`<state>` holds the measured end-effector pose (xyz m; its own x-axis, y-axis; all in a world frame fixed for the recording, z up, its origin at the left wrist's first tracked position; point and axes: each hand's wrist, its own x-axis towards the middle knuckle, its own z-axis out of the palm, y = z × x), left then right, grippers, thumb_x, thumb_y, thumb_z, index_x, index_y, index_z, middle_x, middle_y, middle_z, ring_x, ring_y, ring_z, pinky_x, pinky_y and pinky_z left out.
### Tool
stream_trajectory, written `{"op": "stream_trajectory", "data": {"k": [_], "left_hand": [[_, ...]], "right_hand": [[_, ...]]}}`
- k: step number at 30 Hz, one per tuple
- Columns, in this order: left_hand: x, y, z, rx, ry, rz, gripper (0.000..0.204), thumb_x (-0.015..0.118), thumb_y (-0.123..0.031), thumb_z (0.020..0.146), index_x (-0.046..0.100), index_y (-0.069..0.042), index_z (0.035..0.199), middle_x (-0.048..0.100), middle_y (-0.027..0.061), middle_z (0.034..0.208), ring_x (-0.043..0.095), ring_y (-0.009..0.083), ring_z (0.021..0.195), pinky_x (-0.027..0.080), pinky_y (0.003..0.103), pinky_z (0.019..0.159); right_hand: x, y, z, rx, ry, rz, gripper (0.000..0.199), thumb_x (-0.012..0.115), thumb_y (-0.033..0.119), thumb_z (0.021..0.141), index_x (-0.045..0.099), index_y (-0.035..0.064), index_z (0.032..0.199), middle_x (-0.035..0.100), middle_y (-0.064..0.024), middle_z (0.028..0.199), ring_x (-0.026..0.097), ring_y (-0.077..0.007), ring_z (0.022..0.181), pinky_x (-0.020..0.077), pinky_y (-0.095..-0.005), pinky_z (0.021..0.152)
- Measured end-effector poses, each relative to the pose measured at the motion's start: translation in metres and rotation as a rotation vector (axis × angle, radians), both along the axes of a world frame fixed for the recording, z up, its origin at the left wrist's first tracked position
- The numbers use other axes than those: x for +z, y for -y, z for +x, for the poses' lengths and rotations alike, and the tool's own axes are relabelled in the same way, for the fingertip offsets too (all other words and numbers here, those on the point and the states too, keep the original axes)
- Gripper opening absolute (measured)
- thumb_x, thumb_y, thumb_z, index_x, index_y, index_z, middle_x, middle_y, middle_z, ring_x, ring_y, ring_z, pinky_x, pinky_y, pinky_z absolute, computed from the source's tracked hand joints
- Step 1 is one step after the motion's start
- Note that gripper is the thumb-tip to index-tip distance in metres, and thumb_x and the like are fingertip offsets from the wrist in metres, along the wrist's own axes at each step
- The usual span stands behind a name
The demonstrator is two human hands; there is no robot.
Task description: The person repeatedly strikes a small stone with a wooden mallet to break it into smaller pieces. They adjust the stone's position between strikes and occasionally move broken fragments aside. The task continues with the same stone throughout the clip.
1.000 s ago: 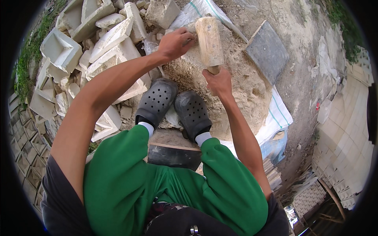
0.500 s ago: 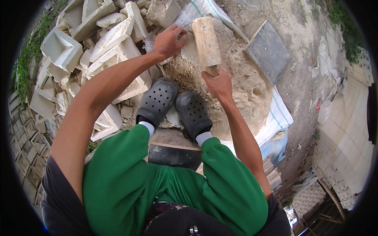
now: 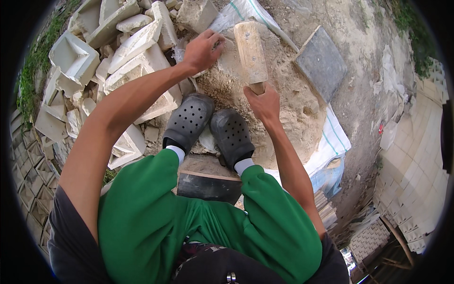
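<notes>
My right hand is wrapped round the short handle of a wooden mallet, whose long pale head carries dark metal fixings. The mallet head is over a mound of crushed, dusty rubble. To its left, my left hand has its fingers curled beside a pale dusty block; what they hold, if anything, is hidden. A white woven sack with blue-green stripes lies under the rubble. My feet, in grey perforated clogs, stand at the mound's near edge.
Broken white moulded pieces are heaped at the left, close to my left forearm. A dark grey square slab lies at the mound's right side. Between my legs is a dark board. Pale patterned tiles are stacked at the far right.
The mallet and my right hand have shifted slightly toward me and to the right. My left hand stays in nearly the same place.
</notes>
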<state>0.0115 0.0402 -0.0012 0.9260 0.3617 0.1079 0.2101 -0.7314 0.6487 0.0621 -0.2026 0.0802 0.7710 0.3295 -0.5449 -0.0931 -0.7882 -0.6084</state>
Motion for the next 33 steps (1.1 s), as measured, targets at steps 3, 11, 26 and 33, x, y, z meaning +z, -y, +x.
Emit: {"op": "stream_trajectory", "data": {"k": [3,11,26,33], "left_hand": [[-0.002,0.003,-0.001,-0.032,0.064,0.085,0.029,0.066,-0.024,0.097,0.066,-0.014,0.124,0.063,0.0082,0.126,0.061,0.0318,0.117,0.049,0.043,0.099],[-0.009,0.012,-0.005,-0.057,0.066,0.149,0.047,0.061,-0.022,0.099,0.054,-0.010,0.144,0.051,0.0086,0.149,0.049,0.0337,0.135,0.038,0.047,0.113],[-0.014,0.008,-0.008,-0.043,0.044,0.160,0.047,0.058,-0.021,0.099,0.054,-0.011,0.145,0.050,0.0075,0.150,0.048,0.0324,0.137,0.037,0.046,0.115],[-0.012,0.008,-0.005,-0.061,0.054,0.159,0.047,0.059,-0.018,0.097,0.055,-0.011,0.144,0.052,0.0077,0.149,0.048,0.0313,0.137,0.036,0.046,0.115]], "right_hand": [[-0.006,0.013,-0.003,0.024,0.199,0.139,0.047,0.074,0.038,0.082,0.072,-0.0039,0.103,0.075,-0.0234,0.088,0.075,-0.0370,0.085,0.0558,-0.0441,0.077],[-0.009,0.016,0.002,0.069,-0.003,-0.054,0.043,0.079,0.032,0.082,0.072,-0.0045,0.104,0.075,-0.0235,0.091,0.075,-0.0363,0.084,0.0569,-0.0421,0.075],[-0.010,0.029,-0.004,-0.014,0.058,0.037,0.038,0.077,0.033,0.081,0.073,-0.0033,0.092,0.073,-0.0183,0.079,0.073,-0.0280,0.077,0.0551,-0.0393,0.071],[-0.026,0.044,-0.003,0.155,0.055,-0.116,0.036,0.080,0.034,0.081,0.072,-0.0015,0.085,0.069,-0.0089,0.067,0.067,-0.0182,0.058,0.0526,-0.0359,0.057]]}}
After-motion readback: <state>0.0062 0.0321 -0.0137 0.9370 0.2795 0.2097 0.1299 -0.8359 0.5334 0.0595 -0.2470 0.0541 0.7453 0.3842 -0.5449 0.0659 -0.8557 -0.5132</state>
